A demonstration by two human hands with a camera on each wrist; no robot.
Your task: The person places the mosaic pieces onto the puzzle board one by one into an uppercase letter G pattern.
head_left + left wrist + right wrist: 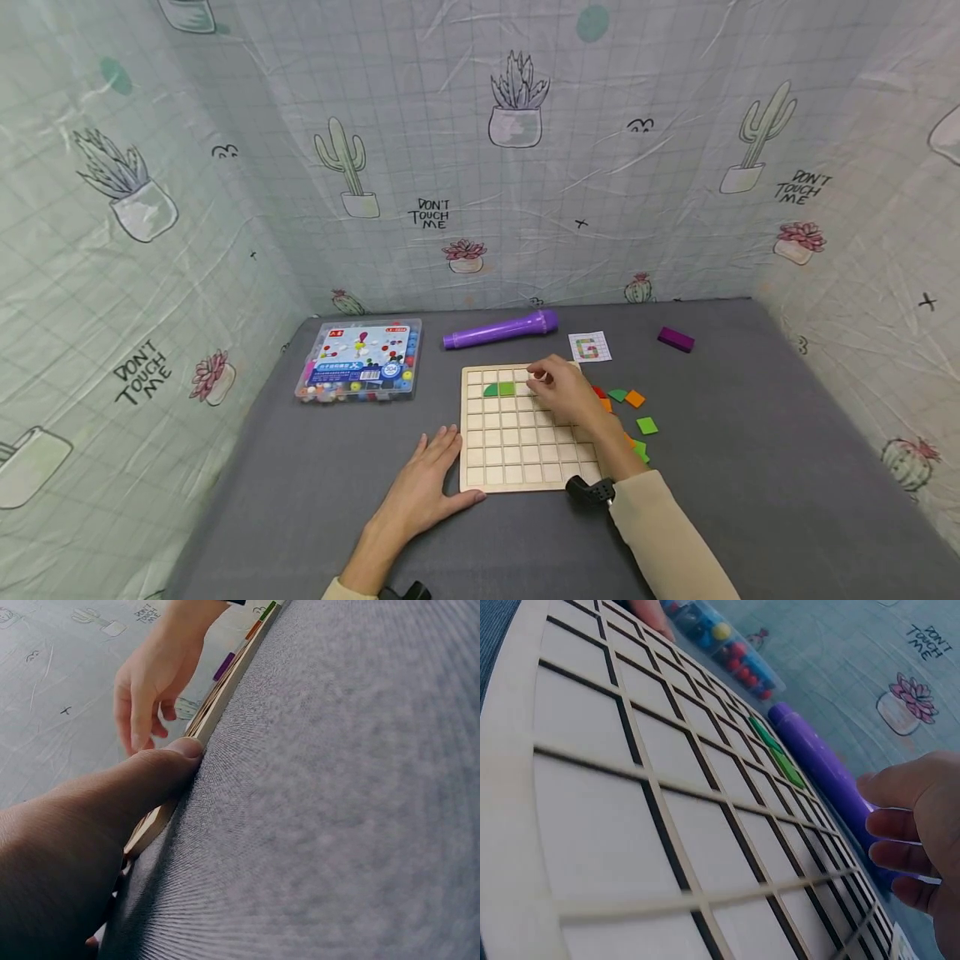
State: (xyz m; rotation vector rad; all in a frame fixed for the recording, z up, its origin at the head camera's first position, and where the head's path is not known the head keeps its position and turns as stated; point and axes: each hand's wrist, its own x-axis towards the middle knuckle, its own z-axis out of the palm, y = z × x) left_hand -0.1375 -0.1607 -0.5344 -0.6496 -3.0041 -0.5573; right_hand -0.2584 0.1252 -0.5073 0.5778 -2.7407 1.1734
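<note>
Beige sleeve (667,533), lower right, leads to the right hand (564,393), fingers bent, contents unclear, just right of two green tiles (507,388) on the central board (513,455); the straight-fingered left hand (426,482) touches its lower-left corner.

The wooden grid board (506,742) spreads from the near side, its closest cells bare. Far off toward the left, two green pieces (787,766) sit in neighbouring cells. The right hand (934,806) hangs at the far side — fingers bent — hiding part of a purple cylinder (821,756) that lies beyond the board. The left hand's fingers (652,613) show by the left edge, near a clear box (771,666) of coloured balls (737,650). Behind stands a cloth wall (840,645) printed with a potted succulent (909,705).
</note>
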